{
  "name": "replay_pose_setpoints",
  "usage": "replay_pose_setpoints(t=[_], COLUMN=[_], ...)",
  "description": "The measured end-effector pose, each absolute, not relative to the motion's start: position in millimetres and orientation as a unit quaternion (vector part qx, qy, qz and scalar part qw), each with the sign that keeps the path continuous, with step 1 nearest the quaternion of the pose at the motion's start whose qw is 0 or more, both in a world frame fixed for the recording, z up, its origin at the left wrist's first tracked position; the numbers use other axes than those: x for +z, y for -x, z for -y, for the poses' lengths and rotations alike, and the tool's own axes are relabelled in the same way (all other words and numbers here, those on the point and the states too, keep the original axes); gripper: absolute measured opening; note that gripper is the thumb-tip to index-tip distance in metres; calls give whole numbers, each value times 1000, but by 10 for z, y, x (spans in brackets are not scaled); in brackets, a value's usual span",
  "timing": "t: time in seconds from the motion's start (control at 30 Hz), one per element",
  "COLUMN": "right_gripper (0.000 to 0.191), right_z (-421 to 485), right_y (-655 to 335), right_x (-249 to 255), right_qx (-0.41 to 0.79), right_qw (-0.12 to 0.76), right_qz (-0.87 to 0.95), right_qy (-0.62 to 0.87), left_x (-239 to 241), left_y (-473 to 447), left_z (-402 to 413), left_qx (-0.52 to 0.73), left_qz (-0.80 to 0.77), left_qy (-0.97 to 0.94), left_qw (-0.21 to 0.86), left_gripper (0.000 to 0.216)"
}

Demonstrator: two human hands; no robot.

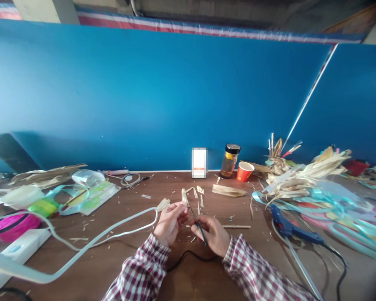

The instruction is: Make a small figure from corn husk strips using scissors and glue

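Note:
My left hand (pixel 169 222) is closed in a pinch on a pale strip of dried husk (pixel 184 196) that sticks up from its fingertips. My right hand (pixel 213 234) is closed round a thin dark tool (pixel 198 224) with a black handle, its tip pointing up toward the husk strip. Both hands meet over the middle of the brown wooden table (pixel 188 271), and both sleeves are red-and-white plaid. Small husk scraps (pixel 198 192) and a thin wooden stick (pixel 236 227) lie just beyond the hands.
A blue glue gun (pixel 288 228) with black cord lies at right, beside a heap of dried husks (pixel 301 177) and coloured ribbons (pixel 341 217). A jar (pixel 229 160) and red paper cup (pixel 245 171) stand at the back. A white cable (pixel 90 242), pink roll (pixel 11 225) and packets sit left.

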State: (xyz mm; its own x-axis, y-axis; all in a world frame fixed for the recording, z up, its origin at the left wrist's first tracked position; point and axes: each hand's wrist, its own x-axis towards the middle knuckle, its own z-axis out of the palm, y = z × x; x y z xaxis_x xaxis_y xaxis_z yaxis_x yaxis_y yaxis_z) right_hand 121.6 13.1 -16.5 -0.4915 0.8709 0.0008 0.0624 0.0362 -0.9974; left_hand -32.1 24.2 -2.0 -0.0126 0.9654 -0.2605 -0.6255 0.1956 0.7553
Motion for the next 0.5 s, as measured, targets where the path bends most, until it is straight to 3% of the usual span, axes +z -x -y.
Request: replay_pose_setpoints(t=[0.5], right_gripper=[28], right_z=[-117], right_y=[-1208], right_x=[-173], right_qx=[582], right_qw=[343], right_qz=[636], right_qy=[373], left_x=[-2], left_y=[313], left_z=[-251], left_qx=[596], left_qz=[-391], left_qy=[-219], left_qw=[667], left_gripper=[10])
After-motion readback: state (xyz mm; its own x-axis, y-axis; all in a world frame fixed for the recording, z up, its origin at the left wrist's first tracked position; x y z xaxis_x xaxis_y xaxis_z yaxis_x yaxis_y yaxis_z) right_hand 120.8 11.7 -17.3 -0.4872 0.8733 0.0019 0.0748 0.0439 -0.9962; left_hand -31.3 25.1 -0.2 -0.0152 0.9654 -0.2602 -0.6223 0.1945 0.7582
